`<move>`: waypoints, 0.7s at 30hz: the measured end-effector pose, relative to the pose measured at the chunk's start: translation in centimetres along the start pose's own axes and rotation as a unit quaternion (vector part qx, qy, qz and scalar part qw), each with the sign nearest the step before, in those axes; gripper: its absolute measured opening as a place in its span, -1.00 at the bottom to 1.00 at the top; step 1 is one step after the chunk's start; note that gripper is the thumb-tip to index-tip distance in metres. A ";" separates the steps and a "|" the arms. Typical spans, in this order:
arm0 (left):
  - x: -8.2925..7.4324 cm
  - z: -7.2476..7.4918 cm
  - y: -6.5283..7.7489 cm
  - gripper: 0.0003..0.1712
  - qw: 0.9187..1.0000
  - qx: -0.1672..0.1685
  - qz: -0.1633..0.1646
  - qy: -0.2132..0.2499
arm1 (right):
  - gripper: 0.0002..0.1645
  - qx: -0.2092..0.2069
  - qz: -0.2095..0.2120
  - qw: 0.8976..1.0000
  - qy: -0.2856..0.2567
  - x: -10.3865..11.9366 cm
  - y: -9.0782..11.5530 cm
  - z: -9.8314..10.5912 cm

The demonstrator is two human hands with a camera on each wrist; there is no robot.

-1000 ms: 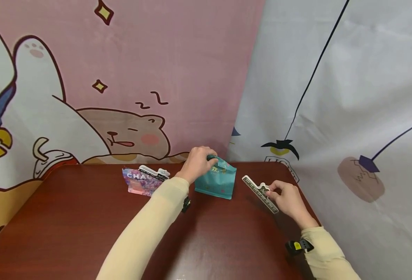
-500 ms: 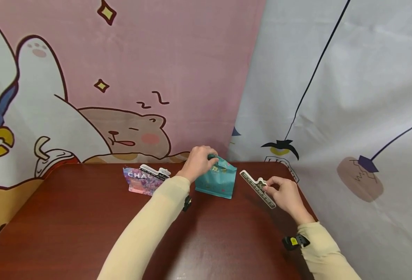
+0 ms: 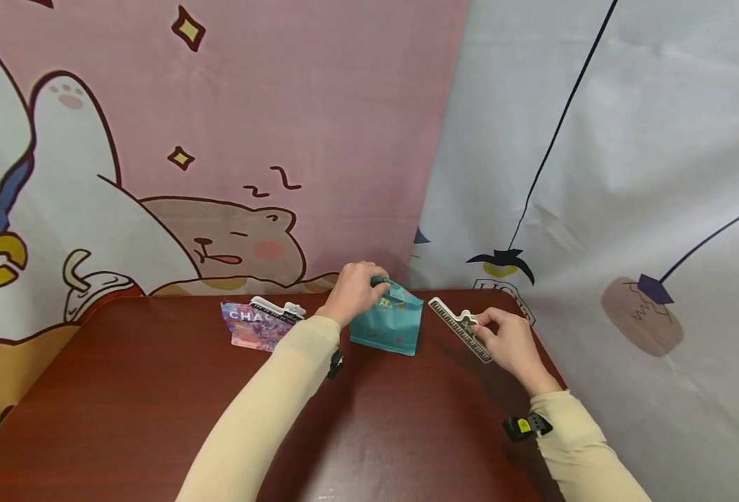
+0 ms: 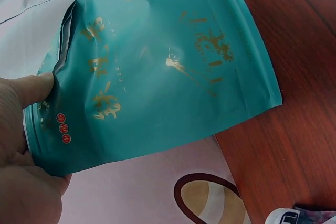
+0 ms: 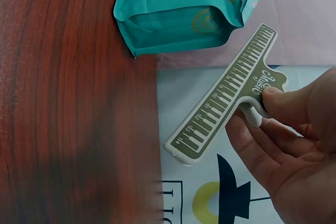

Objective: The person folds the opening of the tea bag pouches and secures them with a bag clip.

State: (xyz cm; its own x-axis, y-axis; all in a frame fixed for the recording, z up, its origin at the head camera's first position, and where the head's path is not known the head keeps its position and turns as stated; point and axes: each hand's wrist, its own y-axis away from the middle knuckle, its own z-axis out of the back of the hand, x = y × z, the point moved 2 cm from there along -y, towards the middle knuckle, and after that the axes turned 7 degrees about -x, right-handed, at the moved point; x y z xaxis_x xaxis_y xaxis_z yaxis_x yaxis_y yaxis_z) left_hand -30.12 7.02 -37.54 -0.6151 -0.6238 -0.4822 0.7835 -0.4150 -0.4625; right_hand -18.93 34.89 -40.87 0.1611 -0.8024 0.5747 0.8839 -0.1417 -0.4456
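A teal pouch (image 3: 387,325) with gold lettering stands upright near the table's back edge. My left hand (image 3: 353,293) pinches its top edge, thumb on the near face in the left wrist view, where the pouch (image 4: 157,72) fills much of the picture. To the right of the pouch, my right hand (image 3: 512,345) holds a long clip (image 3: 459,329) printed with piano keys by its handle. In the right wrist view the thumb presses the "Music" tab of the clip (image 5: 226,95), fingers behind it. The clip slants close beside the pouch, apart from it.
A pink-purple pouch (image 3: 253,331) with a similar white clip (image 3: 275,308) across its top lies left of my left forearm. The dark red wooden table (image 3: 125,404) ends at a printed cloth backdrop (image 3: 357,139) behind and to the right.
My right hand has moved slightly up and left, bringing the clip nearer the teal pouch. The left hand stays at the pouch's top.
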 end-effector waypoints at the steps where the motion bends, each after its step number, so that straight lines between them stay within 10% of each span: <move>1: 0.0 0.0 0.0 -0.80 1.000 0.000 0.001 0.001 | -0.92 0.000 -0.001 1.000 -0.001 0.1 0.0 -0.1; 21: 0.4 -0.2 -0.1 -0.82 1.000 -0.007 -0.011 0.003 | -0.84 -0.029 0.039 0.999 -0.006 0.8 -1.1 -1.2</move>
State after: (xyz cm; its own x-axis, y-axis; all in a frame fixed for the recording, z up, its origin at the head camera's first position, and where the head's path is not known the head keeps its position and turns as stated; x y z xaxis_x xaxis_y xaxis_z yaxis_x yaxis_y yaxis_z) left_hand -30.43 6.89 -37.84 -0.6328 -0.6103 -0.4765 0.7684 -0.4194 -0.4834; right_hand -20.33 33.75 -40.76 0.2346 -0.8058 0.5438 0.8413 -0.1120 -0.5288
